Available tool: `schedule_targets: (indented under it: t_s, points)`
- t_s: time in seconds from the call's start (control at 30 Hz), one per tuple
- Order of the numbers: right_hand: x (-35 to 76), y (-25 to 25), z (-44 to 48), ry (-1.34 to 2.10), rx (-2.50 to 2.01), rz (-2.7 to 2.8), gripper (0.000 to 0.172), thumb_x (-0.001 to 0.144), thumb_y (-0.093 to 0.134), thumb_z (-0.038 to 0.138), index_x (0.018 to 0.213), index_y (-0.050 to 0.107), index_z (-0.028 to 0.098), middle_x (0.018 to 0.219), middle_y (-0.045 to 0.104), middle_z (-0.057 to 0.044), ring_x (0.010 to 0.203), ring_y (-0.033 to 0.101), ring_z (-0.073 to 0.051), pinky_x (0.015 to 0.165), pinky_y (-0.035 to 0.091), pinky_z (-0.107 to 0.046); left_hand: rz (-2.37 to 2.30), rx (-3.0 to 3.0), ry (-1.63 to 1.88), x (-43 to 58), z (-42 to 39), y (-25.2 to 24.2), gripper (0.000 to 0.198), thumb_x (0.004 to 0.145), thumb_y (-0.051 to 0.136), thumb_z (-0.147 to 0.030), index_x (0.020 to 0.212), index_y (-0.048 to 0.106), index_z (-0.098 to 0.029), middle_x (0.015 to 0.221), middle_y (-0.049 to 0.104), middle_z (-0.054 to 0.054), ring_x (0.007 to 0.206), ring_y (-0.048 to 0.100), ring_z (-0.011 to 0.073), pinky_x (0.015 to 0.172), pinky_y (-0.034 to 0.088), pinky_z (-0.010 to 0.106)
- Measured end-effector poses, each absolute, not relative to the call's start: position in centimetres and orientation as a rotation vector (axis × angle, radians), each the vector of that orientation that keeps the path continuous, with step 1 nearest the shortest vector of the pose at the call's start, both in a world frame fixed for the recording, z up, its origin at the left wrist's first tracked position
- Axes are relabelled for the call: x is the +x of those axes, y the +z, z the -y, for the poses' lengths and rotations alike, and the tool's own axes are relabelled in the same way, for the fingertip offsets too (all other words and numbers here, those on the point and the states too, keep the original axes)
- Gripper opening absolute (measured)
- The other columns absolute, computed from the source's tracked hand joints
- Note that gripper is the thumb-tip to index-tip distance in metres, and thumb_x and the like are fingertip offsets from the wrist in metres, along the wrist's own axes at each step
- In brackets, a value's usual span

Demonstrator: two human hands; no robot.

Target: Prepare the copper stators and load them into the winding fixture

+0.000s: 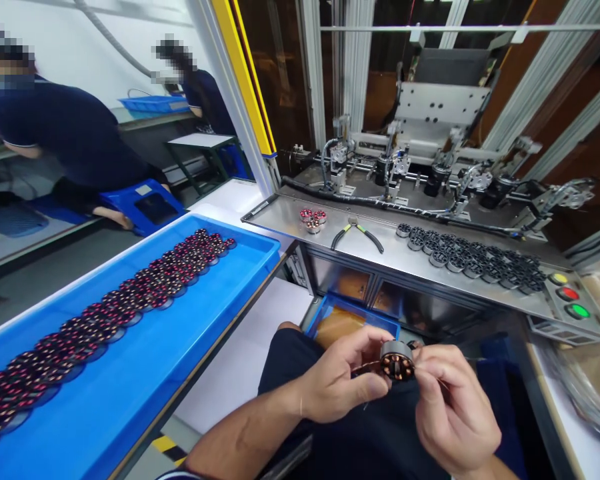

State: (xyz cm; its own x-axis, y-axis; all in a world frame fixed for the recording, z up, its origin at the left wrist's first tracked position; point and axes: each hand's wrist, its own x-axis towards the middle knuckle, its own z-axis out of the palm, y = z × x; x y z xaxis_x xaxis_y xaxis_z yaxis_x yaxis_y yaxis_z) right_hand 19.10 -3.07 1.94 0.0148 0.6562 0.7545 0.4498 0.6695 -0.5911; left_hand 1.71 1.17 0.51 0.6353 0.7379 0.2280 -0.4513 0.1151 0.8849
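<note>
Above my lap, my left hand [353, 377] grips a motor stator [397, 361], a grey ring with copper windings facing me. Thumb and fingers hold it from its left side. My right hand [455, 407] is closed at the stator's right edge, its thumb and forefinger pinched on a thin copper wire [445, 382]. Another bit of wire shows near the left fingers. Beyond, on the metal worktop, lie pliers [357, 233] with black and green handles, spread apart. To their left sits a small group of red and copper stators [313, 221].
Several grey-black stators [473, 257] stand in rows on the worktop's right, near a button box [575, 300]. Behind them is a winding machine [430, 160]. A blue tray [215, 320] at left holds many wound stators. Two people [70, 133] sit at benches far left.
</note>
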Motion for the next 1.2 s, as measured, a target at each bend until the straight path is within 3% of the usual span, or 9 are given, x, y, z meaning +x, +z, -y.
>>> schedule_targets:
  t_s: [0.13,0.3,0.43,0.53,0.63,0.73,0.87,1.07,1.2]
  points:
    - [19.6,2.4,3.2,0.166,-0.957,1.705,0.017,0.088,0.059,0.000,0.095,0.061,0.015,0.083,0.063,-0.003,0.077,0.062,-0.012,0.068,0.052,-0.024,-0.204,1.110,0.923,2.0,-1.3,-0.4,0.036,0.094,0.062,-0.042,0.120,0.055,-0.019,0.078,0.062,0.001,0.060,0.061,0.0081,0.055,0.047,0.016]
    - [19.7,2.8,3.5,0.102,-1.067,1.669,0.012,0.090,0.059,0.003,0.091,0.062,0.015,0.081,0.062,-0.003,0.074,0.060,-0.010,0.066,0.050,-0.022,-0.156,1.070,0.928,2.3,-1.2,-0.4,0.042,0.091,0.066,-0.043,0.126,0.056,-0.021,0.097,0.066,0.008,0.074,0.069,0.0136,0.061,0.054,0.021]
    - [19.4,3.7,3.3,0.173,-1.090,1.638,0.013,0.092,0.058,0.006,0.086,0.061,0.017,0.076,0.061,-0.002,0.069,0.060,-0.011,0.061,0.050,-0.022,-0.164,1.046,0.995,2.1,-1.3,0.7,0.028,0.087,0.071,-0.039,0.104,0.066,-0.017,0.118,0.059,0.012,0.093,0.069,0.0191,0.076,0.060,0.031]
    - [19.3,4.4,3.3,0.260,-1.075,1.641,0.015,0.093,0.057,0.007,0.083,0.061,0.018,0.073,0.061,-0.001,0.065,0.060,-0.011,0.059,0.050,-0.023,-0.134,0.999,1.101,2.1,-1.1,1.3,0.022,0.084,0.076,-0.030,0.084,0.059,-0.016,0.114,0.065,0.009,0.110,0.068,0.0231,0.094,0.056,0.039]
    - [19.6,4.7,3.4,0.307,-1.002,1.704,0.014,0.091,0.057,0.005,0.085,0.060,0.018,0.074,0.063,-0.001,0.066,0.062,-0.012,0.059,0.052,-0.024,-0.111,0.887,1.128,2.3,-1.0,1.4,0.033,0.077,0.083,-0.029,0.092,0.055,-0.021,0.114,0.068,0.005,0.126,0.061,0.0259,0.101,0.051,0.042]
    - [20.4,4.8,3.4,0.234,-0.912,1.813,0.017,0.088,0.058,0.001,0.094,0.061,0.017,0.079,0.067,-0.003,0.071,0.066,-0.013,0.063,0.056,-0.024,-0.220,0.859,0.959,2.4,-0.9,1.1,0.051,0.071,0.087,-0.040,0.105,0.054,-0.020,0.111,0.069,0.008,0.109,0.069,0.0232,0.089,0.056,0.034]
    - [20.9,4.6,3.6,0.093,-0.888,1.882,0.022,0.084,0.059,0.000,0.098,0.063,0.016,0.082,0.069,-0.004,0.074,0.068,-0.013,0.065,0.058,-0.023,-0.174,0.915,0.661,2.8,-0.8,0.5,0.038,0.087,0.072,-0.043,0.101,0.048,-0.017,0.078,0.069,0.003,0.062,0.071,0.0140,0.055,0.054,0.021]
    - [19.2,3.8,4.4,0.193,-1.041,1.635,0.015,0.088,0.058,0.002,0.088,0.063,0.016,0.075,0.062,-0.002,0.067,0.061,-0.012,0.061,0.051,-0.023,-0.209,1.041,1.019,3.4,-0.2,-0.1,0.037,0.083,0.078,-0.029,0.106,0.050,-0.020,0.094,0.066,0.003,0.073,0.072,0.0119,0.065,0.057,0.021]
    - [18.3,2.4,4.6,0.518,-1.100,1.397,0.017,0.094,0.058,0.013,0.078,0.061,0.018,0.074,0.060,-0.003,0.069,0.060,-0.013,0.060,0.050,-0.023,-0.314,1.520,1.382,3.1,-0.6,0.1,0.050,0.072,0.087,-0.022,0.113,0.058,-0.022,0.105,0.068,0.007,0.096,0.069,0.0186,0.082,0.057,0.027]
